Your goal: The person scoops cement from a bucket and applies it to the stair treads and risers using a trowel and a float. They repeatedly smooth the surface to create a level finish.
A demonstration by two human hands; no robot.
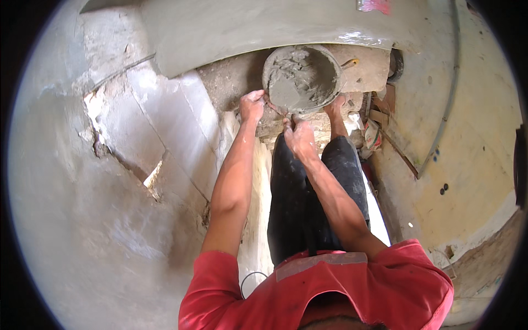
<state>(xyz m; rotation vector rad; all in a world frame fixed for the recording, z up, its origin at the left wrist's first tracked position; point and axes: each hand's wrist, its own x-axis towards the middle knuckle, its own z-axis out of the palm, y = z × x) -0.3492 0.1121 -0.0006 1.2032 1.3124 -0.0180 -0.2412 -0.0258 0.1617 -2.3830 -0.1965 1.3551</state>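
Observation:
A round bucket point(266, 70) holding wet grey mortar point(291, 91) stands ahead of me, below a smooth grey plastered surface. At its near left rim, my left hand point(252, 105) is closed, fingers curled together. My right hand point(300, 138) is closed just below the near rim, its fingertips pinched. A thin reddish-brown strip point(275, 107) spans the gap between my hands along the bucket's near side; its kind is too small to tell. Right of the bucket, a tool's yellowish handle point(350, 63) sticks out, touched by neither hand.
A bare foot point(335, 103) stands close to the bucket's right side. Broken pieces and a crumpled red-and-white bag point(373, 135) lie to the right. Grey wall with cracked plaster point(165, 132) is on the left; a yellowish wall point(456, 154) with a pipe point(448, 110) is on the right.

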